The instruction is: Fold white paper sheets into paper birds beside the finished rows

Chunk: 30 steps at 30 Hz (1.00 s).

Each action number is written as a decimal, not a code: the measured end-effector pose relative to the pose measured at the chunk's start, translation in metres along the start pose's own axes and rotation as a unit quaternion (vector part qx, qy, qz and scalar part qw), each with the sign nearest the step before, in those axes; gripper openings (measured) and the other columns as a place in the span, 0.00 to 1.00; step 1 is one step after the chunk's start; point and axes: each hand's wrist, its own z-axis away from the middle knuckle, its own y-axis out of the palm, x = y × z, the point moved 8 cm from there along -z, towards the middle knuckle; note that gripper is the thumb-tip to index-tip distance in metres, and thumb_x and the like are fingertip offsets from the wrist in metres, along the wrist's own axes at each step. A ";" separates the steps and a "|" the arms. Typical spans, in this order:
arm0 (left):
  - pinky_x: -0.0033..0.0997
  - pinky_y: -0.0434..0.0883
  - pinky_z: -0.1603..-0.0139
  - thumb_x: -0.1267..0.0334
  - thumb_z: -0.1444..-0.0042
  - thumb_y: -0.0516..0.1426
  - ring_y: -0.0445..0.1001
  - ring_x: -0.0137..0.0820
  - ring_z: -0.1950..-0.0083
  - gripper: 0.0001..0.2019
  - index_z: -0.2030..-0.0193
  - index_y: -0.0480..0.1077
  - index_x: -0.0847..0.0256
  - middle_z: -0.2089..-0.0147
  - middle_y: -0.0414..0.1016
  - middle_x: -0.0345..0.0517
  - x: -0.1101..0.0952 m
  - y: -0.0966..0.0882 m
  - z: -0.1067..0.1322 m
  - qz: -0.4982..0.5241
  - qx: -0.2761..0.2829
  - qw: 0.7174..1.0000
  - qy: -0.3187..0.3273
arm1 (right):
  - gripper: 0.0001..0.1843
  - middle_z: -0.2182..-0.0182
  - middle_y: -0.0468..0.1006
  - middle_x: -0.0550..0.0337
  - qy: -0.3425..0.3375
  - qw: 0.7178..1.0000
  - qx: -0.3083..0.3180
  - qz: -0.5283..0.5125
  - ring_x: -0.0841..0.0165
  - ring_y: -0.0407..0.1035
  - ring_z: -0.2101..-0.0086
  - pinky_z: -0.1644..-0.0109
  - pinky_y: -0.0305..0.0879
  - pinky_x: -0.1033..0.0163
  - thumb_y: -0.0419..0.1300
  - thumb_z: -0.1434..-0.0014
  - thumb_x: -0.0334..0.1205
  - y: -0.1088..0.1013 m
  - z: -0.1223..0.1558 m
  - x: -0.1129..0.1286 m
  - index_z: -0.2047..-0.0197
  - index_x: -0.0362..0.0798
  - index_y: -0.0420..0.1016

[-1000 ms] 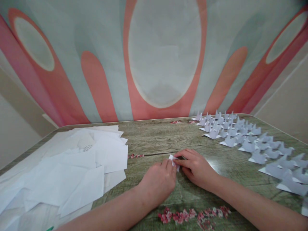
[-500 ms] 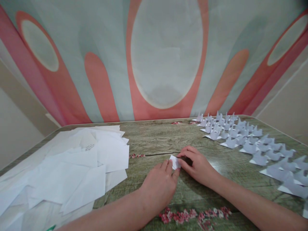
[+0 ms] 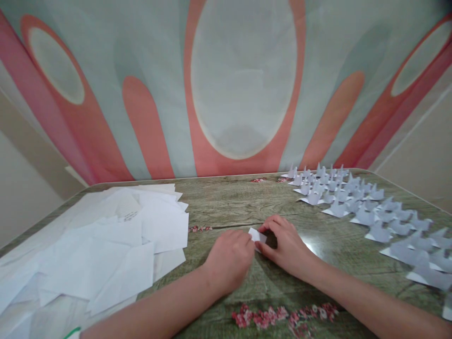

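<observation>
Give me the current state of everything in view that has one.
Small paper: folded, between both hands
Left hand: fingers curled at the paper, grip hidden
Right hand: thumb and fingers holding the paper
White sheets: loosely piled, overlapping
Paper birds: folded, standing grouped
Backdrop: upright behind the table

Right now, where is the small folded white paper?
In the head view, the small folded white paper is below and right of centre, between the left hand and right hand, over the green-brown wood-patterned table.
</observation>
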 end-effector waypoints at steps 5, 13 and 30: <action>0.40 0.65 0.49 0.63 0.45 0.54 0.66 0.38 0.50 0.14 0.51 0.64 0.61 0.53 0.69 0.49 0.032 -0.001 -0.003 0.149 -0.073 0.982 -0.088 | 0.09 0.65 0.70 0.58 0.016 1.000 -0.015 -0.004 0.61 0.64 0.61 0.57 0.56 0.55 0.63 0.52 0.40 0.001 0.000 -0.003 0.66 0.49 0.71; 0.41 0.58 0.43 0.66 0.47 0.55 0.60 0.37 0.44 0.13 0.53 0.65 0.59 0.48 0.64 0.49 0.035 0.004 -0.003 0.228 -0.079 0.968 -0.069 | 0.09 0.64 0.71 0.60 0.013 0.999 -0.009 -0.040 0.62 0.65 0.60 0.56 0.54 0.56 0.63 0.53 0.38 0.001 0.002 -0.001 0.65 0.50 0.71; 0.27 0.62 0.66 0.63 0.44 0.53 0.67 0.29 0.65 0.05 0.67 0.66 0.61 0.68 0.70 0.40 0.051 0.008 -0.007 0.388 -0.060 0.907 -0.150 | 0.11 0.64 0.72 0.59 -0.003 0.997 0.006 -0.074 0.63 0.65 0.60 0.56 0.55 0.57 0.61 0.49 0.39 -0.001 0.004 0.005 0.61 0.49 0.68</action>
